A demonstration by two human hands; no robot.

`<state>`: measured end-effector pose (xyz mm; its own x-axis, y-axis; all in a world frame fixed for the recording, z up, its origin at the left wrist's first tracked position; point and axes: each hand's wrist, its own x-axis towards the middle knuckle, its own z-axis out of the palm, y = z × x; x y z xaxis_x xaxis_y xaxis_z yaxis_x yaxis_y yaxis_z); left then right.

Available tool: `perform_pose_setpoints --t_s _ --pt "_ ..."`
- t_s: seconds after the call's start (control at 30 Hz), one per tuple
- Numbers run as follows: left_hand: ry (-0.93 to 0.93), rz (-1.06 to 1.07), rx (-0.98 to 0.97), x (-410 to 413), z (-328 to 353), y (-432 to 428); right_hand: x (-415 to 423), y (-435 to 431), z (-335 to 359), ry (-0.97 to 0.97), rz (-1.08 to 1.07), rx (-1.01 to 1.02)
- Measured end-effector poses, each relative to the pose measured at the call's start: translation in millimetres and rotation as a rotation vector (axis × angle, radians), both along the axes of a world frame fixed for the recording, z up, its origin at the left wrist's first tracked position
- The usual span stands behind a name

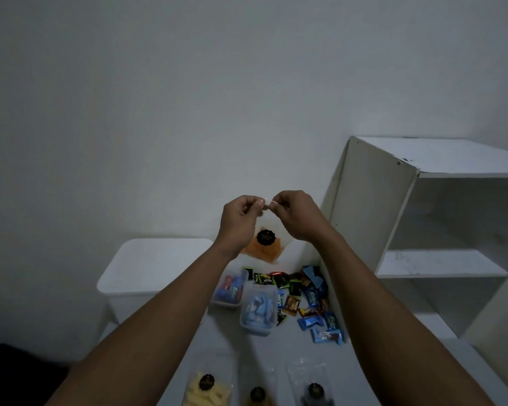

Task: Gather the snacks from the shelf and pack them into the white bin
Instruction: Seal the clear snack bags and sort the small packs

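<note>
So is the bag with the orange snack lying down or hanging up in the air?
Hanging in the air. Both hands, left and right, pinch the top of the clear bag.

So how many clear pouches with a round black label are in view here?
4. One with orange contents hangs pinched at its top by the left hand and right hand. Three lie along the bottom edge: yellow, middle, right. More may lie out of frame.
</note>
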<state>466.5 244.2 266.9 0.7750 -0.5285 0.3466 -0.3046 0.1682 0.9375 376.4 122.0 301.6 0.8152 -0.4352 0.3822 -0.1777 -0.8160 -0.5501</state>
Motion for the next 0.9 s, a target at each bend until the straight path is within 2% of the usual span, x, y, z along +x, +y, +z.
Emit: perform_pose_setpoints --t_s 0.33,0.57,0.8,0.9 --pt "-0.016 -0.043 0.039 11.3 9.4 11.4 1.6 3.5 3.7 -0.012 0.025 0.002" --pt "0.000 0.041 0.027 15.4 11.8 14.4 0.9 3.3 5.8 -0.063 0.027 0.097" --pt "0.006 -0.059 0.052 11.0 15.7 16.0 1.8 5.8 4.2 -0.114 0.063 0.051" --pt "0.037 -0.055 0.047 10.5 16.4 14.0 1.8 7.1 6.7 -0.146 0.075 0.136"
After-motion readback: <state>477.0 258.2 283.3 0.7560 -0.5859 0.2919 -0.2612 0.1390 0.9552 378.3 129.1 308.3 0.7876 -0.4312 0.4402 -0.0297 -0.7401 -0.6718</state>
